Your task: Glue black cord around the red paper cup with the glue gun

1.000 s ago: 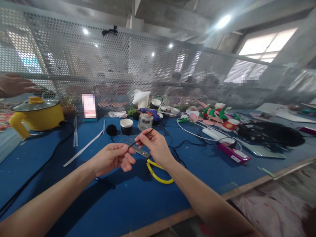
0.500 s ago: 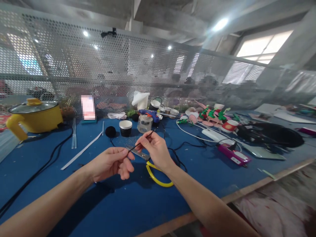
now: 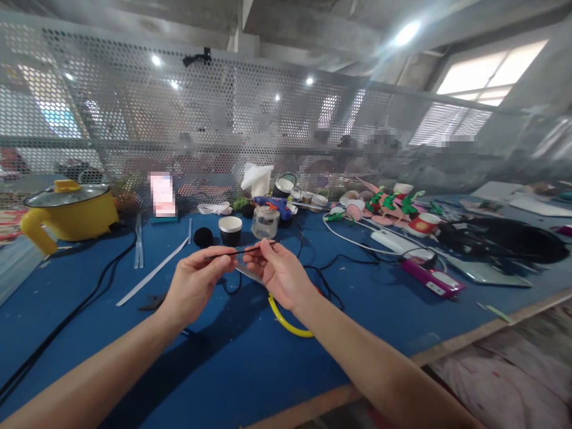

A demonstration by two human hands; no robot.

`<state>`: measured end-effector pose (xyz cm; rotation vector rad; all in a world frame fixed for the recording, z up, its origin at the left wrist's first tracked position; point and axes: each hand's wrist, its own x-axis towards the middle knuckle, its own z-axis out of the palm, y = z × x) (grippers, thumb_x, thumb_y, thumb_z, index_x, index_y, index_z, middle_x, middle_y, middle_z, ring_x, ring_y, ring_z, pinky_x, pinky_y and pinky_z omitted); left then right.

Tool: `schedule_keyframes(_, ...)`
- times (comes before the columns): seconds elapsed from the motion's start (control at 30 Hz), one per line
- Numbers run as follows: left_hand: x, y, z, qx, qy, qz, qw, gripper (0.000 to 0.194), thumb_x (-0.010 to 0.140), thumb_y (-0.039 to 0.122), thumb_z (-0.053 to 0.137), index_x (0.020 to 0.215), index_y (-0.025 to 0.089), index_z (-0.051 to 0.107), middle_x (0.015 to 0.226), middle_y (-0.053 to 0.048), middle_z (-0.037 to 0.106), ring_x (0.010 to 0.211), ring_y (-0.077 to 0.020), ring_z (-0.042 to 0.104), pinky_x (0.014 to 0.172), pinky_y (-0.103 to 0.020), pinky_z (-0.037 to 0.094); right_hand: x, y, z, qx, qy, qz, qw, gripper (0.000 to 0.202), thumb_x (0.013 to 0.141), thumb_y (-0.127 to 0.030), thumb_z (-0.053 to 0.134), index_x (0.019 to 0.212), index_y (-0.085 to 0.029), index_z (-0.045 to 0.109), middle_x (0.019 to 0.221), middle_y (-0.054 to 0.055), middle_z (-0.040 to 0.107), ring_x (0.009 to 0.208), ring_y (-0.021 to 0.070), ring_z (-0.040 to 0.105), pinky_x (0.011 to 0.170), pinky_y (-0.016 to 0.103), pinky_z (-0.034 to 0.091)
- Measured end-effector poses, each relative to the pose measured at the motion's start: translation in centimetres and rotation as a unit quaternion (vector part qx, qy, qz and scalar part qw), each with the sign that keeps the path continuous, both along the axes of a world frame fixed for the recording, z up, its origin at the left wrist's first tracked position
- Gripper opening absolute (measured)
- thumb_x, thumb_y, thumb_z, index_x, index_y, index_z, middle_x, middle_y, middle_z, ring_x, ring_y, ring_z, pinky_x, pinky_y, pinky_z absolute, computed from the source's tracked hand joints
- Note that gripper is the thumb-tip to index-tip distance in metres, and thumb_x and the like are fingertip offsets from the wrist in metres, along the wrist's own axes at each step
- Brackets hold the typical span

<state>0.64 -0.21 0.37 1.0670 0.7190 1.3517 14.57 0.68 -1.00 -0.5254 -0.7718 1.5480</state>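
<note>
Both hands, left (image 3: pixel 193 285) and right (image 3: pixel 285 275), are pinching the thin black cord (image 3: pixel 240 252) above the blue table (image 3: pixel 263 369), ideally keeping it lightly taut with even fingertip pressure.

A: What occupies the table's (image 3: pixel 268 369) left side?
B: The pot (image 3: pixel 78 219). The phone (image 3: pixel 163 193) stands to its right, before the perforated panel (image 3: pixel 143 113).
A: Centre?
B: The cup (image 3: pixel 230 232) stands between the ball (image 3: pixel 203 238), left, and the jar (image 3: pixel 265 225), right. The scissors (image 3: pixel 288 326) lie beneath the right hand (image 3: pixel 282 273).
A: Right side?
B: The power strip (image 3: pixel 431 279), right of the scissors.
</note>
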Motion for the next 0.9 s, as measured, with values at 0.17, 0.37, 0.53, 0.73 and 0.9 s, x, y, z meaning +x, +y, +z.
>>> schedule_keyframes(0.17, -0.2, 0.1, 0.9, 0.043, -0.055, 0.036, 0.997, 0.006, 0.070, 0.018, 0.063, 0.074, 0.015, 0.067, 0.083, -0.004, 0.070, 0.071, -0.0126, 0.064, 0.069, -0.021, 0.050, 0.0, -0.2, 0.3, 0.040, 0.016, 0.018, 0.999, 0.013, 0.076, -0.029, 0.057, 0.077, -0.017, 0.060, 0.078, 0.001, 0.066, 0.074, 0.0092, 0.062, 0.072, 0.021, 0.050)
schedule_keyframes(0.37, -0.2, 0.2, 1.4, -0.009, -0.099, 0.045, 0.994, 0.012, 0.078, 0.011, 0.053, 0.074, 0.014, 0.064, 0.076, -0.003, 0.070, 0.070, -0.0106, 0.065, 0.069, -0.018, 0.052, 0.1, -0.4, 0.4, 0.091, 0.036, -0.006, 0.995, 0.010, 0.071, -0.028, 0.062, 0.077, -0.021, 0.059, 0.089, -0.002, 0.065, 0.077, 0.0079, 0.062, 0.069, 0.017, 0.051)
schedule_keyframes(0.53, 0.0, -0.1, 1.3, -0.028, -0.099, 0.007, 0.995, 0.013, 0.079, 0.011, 0.051, 0.076, 0.012, 0.064, 0.077, -0.004, 0.070, 0.068, -0.0101, 0.065, 0.066, -0.016, 0.052, 0.2, -0.7, 0.6, 0.115, 0.034, -0.010, 0.993, 0.012, 0.072, -0.031, 0.061, 0.076, -0.022, 0.056, 0.088, -0.002, 0.065, 0.078, 0.0088, 0.062, 0.069, 0.019, 0.051)
schedule_keyframes(0.73, -0.1, -0.2, 1.0, -0.017, -0.104, -0.016, 0.994, 0.014, 0.081, 0.015, 0.051, 0.072, 0.014, 0.062, 0.080, -0.002, 0.070, 0.069, -0.0100, 0.065, 0.069, -0.019, 0.052, 0.4, -0.6, 0.7, 0.105, 0.005, -0.027, 0.994, 0.009, 0.076, -0.031, 0.056, 0.074, -0.022, 0.053, 0.081, -0.003, 0.065, 0.071, 0.0082, 0.061, 0.057, 0.018, 0.050)
schedule_keyframes(0.9, -0.2, -0.3, 1.3, 0.002, -0.086, -0.043, 0.995, 0.014, 0.080, 0.021, 0.053, 0.071, 0.014, 0.062, 0.079, -0.003, 0.069, 0.072, -0.0116, 0.064, 0.075, -0.024, 0.051, 0.6, -0.8, 1.1, 0.103, -0.003, -0.032, 0.994, 0.011, 0.076, -0.032, 0.056, 0.072, -0.023, 0.052, 0.073, -0.003, 0.063, 0.075, 0.0099, 0.061, 0.065, 0.022, 0.050)
